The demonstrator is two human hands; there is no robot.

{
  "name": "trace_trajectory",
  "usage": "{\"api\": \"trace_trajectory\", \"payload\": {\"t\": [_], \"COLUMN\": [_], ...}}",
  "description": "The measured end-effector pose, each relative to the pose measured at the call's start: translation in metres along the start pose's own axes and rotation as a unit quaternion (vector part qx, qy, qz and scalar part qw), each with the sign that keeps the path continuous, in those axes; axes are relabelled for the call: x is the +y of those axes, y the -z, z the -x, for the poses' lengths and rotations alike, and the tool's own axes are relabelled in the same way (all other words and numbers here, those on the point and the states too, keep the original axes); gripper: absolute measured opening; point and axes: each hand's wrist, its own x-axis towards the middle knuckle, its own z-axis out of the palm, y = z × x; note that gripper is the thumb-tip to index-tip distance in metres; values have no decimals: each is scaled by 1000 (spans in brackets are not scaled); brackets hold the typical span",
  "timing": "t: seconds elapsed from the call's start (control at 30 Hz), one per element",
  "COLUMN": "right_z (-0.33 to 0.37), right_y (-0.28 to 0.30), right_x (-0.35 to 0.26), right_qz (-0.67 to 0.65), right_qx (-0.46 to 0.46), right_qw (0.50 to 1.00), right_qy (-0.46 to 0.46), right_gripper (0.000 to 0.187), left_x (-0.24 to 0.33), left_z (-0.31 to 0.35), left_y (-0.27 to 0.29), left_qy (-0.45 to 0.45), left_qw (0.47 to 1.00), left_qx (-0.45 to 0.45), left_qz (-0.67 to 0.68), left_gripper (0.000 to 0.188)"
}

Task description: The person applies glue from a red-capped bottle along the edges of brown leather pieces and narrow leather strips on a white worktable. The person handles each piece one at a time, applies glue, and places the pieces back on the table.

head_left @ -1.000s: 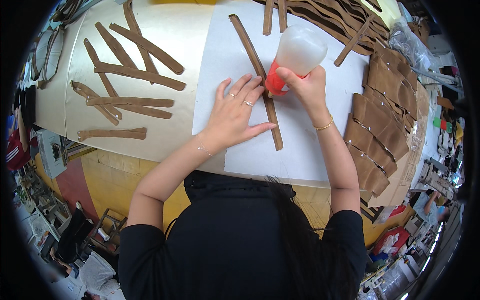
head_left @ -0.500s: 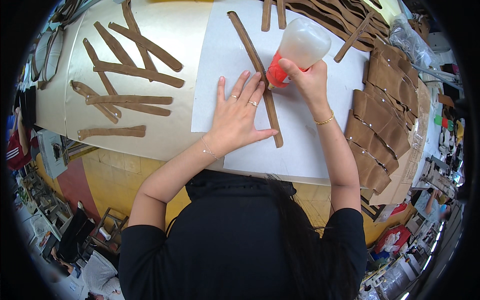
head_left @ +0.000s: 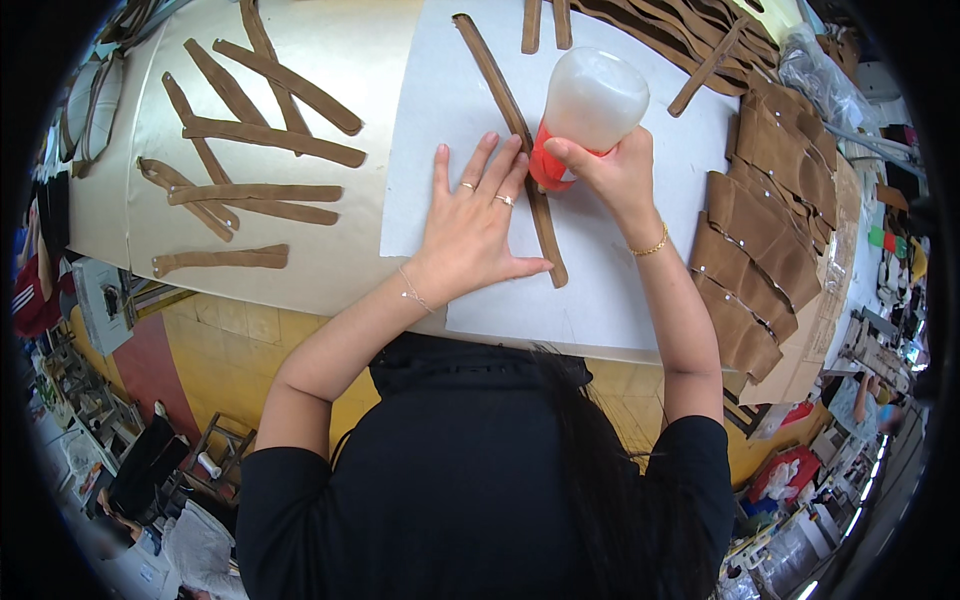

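A long brown leather strip (head_left: 489, 75) lies slantwise on the white sheet (head_left: 420, 160) in front of me. My left hand (head_left: 473, 215) rests flat with its fingers spread, fingertips and thumb on or against the strip's left edge. In my right hand (head_left: 608, 178) is a translucent squeeze bottle (head_left: 598, 98) with a red lower part, tipped so its nozzle points down. That nozzle meets the strip or hovers just over it, close to my left fingertips; contact is hard to tell. A dark line runs along the strip's upper part.
Several loose brown strips (head_left: 275, 147) lie crossed on the tan tabletop at left. Overlapping brown leather pieces (head_left: 750, 270) are piled at right, on cardboard. More long strips (head_left: 650, 38) lie at the far edge, near a clear plastic bag (head_left: 825, 80).
The bottle stands more upright, and its nozzle has slid slightly down along the strip toward me. My left hand stays in place on the strip.
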Motion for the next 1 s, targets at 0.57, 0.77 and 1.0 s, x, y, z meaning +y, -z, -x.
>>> {"api": "trace_trajectory", "payload": {"t": [0.57,0.77,1.0], "right_z": [35,47,45], "right_y": [4,7,17], "right_x": [-4,-6,1], "right_qz": [-8,-6,-230], "right_qx": [-22,-40,109], "right_qw": [1000,999,963], "right_qy": [6,-3,-94], "right_gripper": [51,53,58], "left_x": [-2,-3,-7], "left_z": [1,2,1], "left_y": [-5,-6,-7], "left_qy": [-4,-6,-16], "left_qw": [1000,1000,1000], "left_qx": [8,14,22], "left_qz": [-6,-4,6], "left_gripper": [114,112,113]}}
